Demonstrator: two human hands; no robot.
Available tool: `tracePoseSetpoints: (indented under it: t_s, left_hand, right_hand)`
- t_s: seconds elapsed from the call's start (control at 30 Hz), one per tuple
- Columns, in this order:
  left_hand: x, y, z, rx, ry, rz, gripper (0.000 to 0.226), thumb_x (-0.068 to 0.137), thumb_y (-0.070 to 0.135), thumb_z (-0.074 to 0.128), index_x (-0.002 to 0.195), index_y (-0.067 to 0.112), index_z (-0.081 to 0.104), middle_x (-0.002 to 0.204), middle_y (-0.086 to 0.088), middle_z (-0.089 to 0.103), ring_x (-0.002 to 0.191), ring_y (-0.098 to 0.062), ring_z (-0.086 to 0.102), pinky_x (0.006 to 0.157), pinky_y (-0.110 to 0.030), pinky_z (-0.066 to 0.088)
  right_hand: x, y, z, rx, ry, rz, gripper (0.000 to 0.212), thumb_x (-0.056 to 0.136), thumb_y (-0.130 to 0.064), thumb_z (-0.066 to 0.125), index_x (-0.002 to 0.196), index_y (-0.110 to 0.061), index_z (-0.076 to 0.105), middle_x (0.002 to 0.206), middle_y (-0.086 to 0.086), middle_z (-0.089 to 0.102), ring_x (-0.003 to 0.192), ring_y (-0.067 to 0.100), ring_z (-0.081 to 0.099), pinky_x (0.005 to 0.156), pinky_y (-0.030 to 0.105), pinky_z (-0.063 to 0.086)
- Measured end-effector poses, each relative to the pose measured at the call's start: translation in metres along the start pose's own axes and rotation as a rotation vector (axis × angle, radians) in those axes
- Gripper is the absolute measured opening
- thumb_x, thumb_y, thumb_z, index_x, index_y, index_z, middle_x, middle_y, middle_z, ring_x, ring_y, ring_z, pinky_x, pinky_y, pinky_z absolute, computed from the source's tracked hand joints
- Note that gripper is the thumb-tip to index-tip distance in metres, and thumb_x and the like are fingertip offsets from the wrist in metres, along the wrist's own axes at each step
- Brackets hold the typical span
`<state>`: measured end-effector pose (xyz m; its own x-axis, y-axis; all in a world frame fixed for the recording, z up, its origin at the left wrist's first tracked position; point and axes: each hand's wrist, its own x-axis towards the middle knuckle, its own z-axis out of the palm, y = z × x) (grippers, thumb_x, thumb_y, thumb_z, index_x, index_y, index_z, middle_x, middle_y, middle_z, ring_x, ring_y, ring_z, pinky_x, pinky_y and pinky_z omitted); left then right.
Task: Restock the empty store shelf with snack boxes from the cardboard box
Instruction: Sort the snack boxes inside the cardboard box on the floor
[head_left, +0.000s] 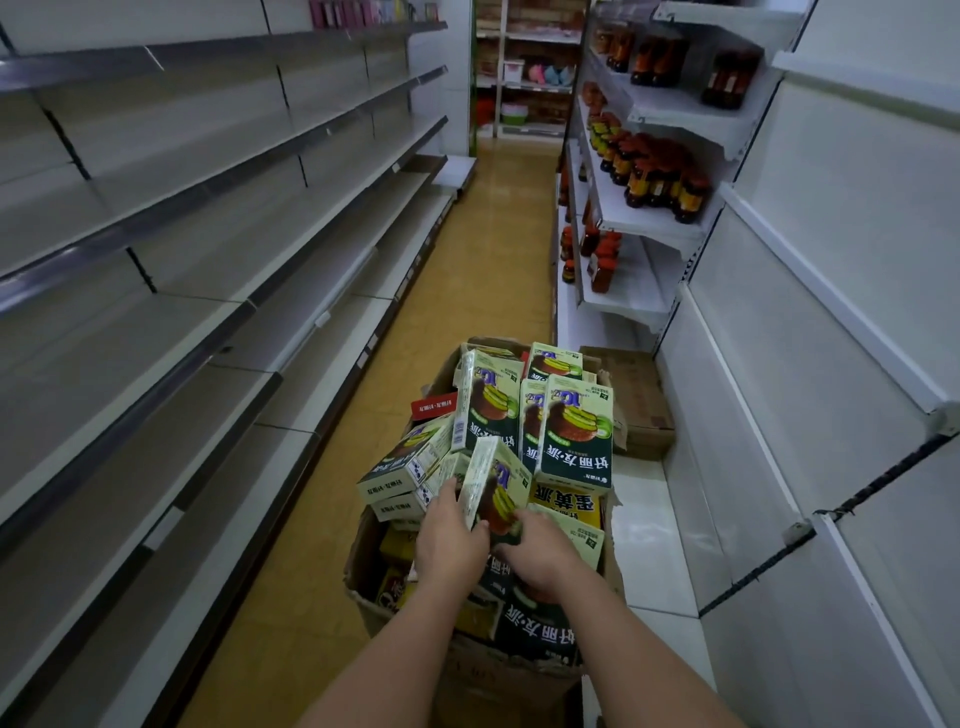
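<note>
Green snack boxes (574, 431) heaped in cardboard box (363, 566).

A store aisle runs ahead over a yellow floor (467, 270). Bare grey shelves (218, 291) line the left side; on the right, white shelving (670, 117) carries rows of dark sauce bottles (660, 176) with red caps.

On the floor stands an open cardboard box (363, 566) heaped with green-and-white snack boxes (574, 431), some upright, some tipped sideways. Another flat cardboard carton (636, 400) lies on the low white ledge beside it.

Both hands reach into the heap: the left hand (451, 535) and right hand (540, 551) grip 1 tilted snack box (493, 483) between them, fingers curled on its edges.
</note>
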<state>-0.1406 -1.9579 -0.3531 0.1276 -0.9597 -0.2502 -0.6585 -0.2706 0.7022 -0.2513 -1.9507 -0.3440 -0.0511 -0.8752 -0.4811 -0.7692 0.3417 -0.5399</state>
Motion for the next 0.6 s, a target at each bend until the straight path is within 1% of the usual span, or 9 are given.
tracePoseSetpoints:
  t_s: [0.07,0.17,0.23,0.3,0.37,0.43,0.47,0.53,0.6]
  left_hand:
    - [-0.001,0.005,-0.004,-0.017,0.019,-0.038,0.058,0.089,0.023,0.061,0.141,0.021,0.036,0.136,0.0,0.05,0.12,-0.022,0.052,0.094,-0.037,0.048]
    - [0.0,0.011,-0.017,-0.09,0.057,-0.084,0.057,0.088,0.027,0.062,0.14,0.023,0.041,0.128,0.001,0.056,0.106,-0.021,0.059,0.085,-0.041,0.054]
    - [-0.001,0.016,-0.028,-0.201,0.114,-0.094,0.051,0.087,0.023,0.063,0.135,0.023,0.046,0.119,0.002,0.059,0.094,-0.017,0.062,0.075,-0.038,0.056]
    - [-0.005,0.022,-0.039,-0.344,0.172,-0.131,0.042,0.088,0.018,0.062,0.127,0.023,0.047,0.11,0.002,0.06,0.085,-0.017,0.063,0.072,-0.039,0.057]
    - [-0.008,0.027,-0.05,-0.487,0.222,-0.192,0.037,0.088,0.014,0.062,0.121,0.022,0.046,0.101,0.001,0.058,0.082,-0.018,0.063,0.074,-0.042,0.058]
    - [-0.012,0.028,-0.062,-0.619,0.267,-0.24,0.032,0.088,0.012,0.062,0.113,0.022,0.044,0.104,-0.003,0.058,0.084,-0.022,0.063,0.074,-0.044,0.057]
    - [-0.015,0.027,-0.069,-0.676,0.286,-0.256,0.032,0.088,0.01,0.062,0.11,0.022,0.043,0.107,-0.006,0.057,0.084,-0.024,0.063,0.071,-0.043,0.057]
    - [-0.021,0.022,-0.079,-0.743,0.331,-0.285,0.033,0.087,0.007,0.062,0.11,0.02,0.041,0.106,-0.008,0.056,0.08,-0.022,0.062,0.057,-0.033,0.052]
    - [-0.028,0.013,-0.089,-0.825,0.394,-0.333,0.034,0.086,0.004,0.062,0.111,0.016,0.042,0.102,-0.01,0.057,0.079,-0.022,0.06,0.056,-0.033,0.051]
  right_hand:
    - [-0.001,0.0,-0.004,0.008,0.002,-0.022,0.046,0.087,-0.033,0.062,0.13,-0.023,0.05,0.129,0.006,0.052,0.114,0.024,0.054,0.099,0.037,0.045]
    - [-0.006,-0.004,-0.013,-0.01,0.009,-0.067,0.06,0.092,-0.036,0.057,0.145,-0.024,0.033,0.142,0.006,0.043,0.128,0.024,0.045,0.106,0.037,0.038]
    - [-0.01,-0.011,-0.018,0.011,0.02,-0.13,0.065,0.093,-0.046,0.051,0.149,-0.025,0.025,0.15,0.004,0.035,0.134,0.023,0.039,0.108,0.038,0.036]
    - [-0.016,-0.022,-0.021,-0.025,0.041,-0.211,0.073,0.09,-0.06,0.044,0.15,-0.027,0.021,0.154,-0.001,0.028,0.138,0.02,0.034,0.109,0.04,0.035]
    - [-0.022,-0.034,-0.021,-0.144,0.058,-0.298,0.08,0.087,-0.069,0.037,0.152,-0.03,0.013,0.158,-0.004,0.016,0.142,0.02,0.024,0.112,0.043,0.029]
    - [-0.026,-0.045,-0.022,-0.232,0.067,-0.379,0.085,0.084,-0.073,0.037,0.152,-0.032,0.006,0.16,-0.005,0.006,0.145,0.022,0.016,0.115,0.045,0.022]
    - [-0.027,-0.05,-0.022,-0.266,0.063,-0.412,0.088,0.083,-0.073,0.039,0.152,-0.032,0.005,0.16,-0.005,0.004,0.146,0.023,0.014,0.115,0.046,0.019]
    - [-0.029,-0.063,-0.021,-0.315,0.049,-0.476,0.093,0.08,-0.072,0.045,0.152,-0.031,0.004,0.16,-0.004,0.005,0.146,0.023,0.012,0.116,0.047,0.016]
    - [-0.035,-0.079,-0.018,-0.343,0.034,-0.557,0.092,0.08,-0.069,0.048,0.152,-0.03,0.007,0.159,-0.004,0.009,0.146,0.021,0.012,0.117,0.046,0.014]
